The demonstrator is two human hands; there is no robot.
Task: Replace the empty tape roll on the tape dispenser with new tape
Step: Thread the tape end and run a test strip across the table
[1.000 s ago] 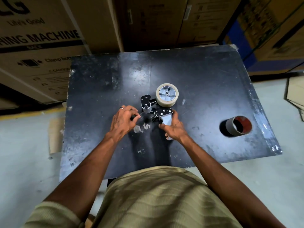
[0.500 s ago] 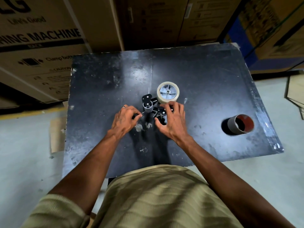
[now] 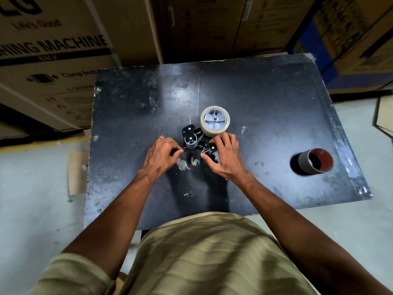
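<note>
left hand [image 3: 160, 155]: fingers curled at tape dispenser [image 3: 196, 140], grip unclear | right hand [image 3: 224, 157]: fingers spread over dispenser | empty core [image 3: 315, 160]: well right on table [image 3: 255, 99]

A: I can't see the tape dispenser [image 3: 198, 141] handle, the right hand [image 3: 225, 158] covers it.
B: Same here. Left hand [image 3: 161, 154] fingertips tucked under, and that cardboard box [image 3: 53, 50] lettering's cut off.
</note>
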